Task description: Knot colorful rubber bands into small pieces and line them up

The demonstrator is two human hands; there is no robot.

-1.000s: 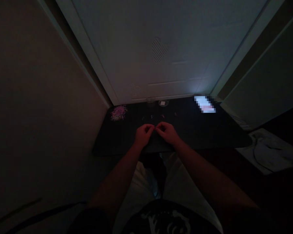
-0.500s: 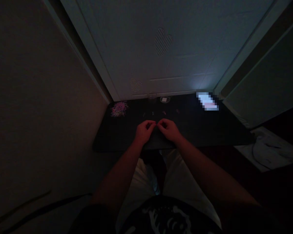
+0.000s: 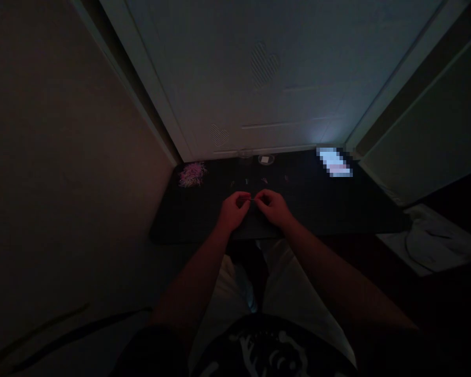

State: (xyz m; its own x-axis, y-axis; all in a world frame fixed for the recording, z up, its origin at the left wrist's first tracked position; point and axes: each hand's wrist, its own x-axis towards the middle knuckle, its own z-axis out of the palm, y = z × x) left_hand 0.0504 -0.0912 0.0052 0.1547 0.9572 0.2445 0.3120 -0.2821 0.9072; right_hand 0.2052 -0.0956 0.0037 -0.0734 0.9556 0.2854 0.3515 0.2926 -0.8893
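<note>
Pink strands lie heaped at the dark table's left end and four small bits sit in a row beyond the left hand and right hand, whose fingertips pinch a thin strip between them, work seemingly only partly done.

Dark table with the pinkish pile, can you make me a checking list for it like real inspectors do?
Surface: dark table, dimly lit
Job's things: thin strip; pinkish pile; four small pieces
Clutter: two clear containers; glowing blurred rectangle
Grippers: left hand and right hand pinch the strip
Cables: cord-like line, unclear if cable
Surroundings: pale panel with hearts
</note>
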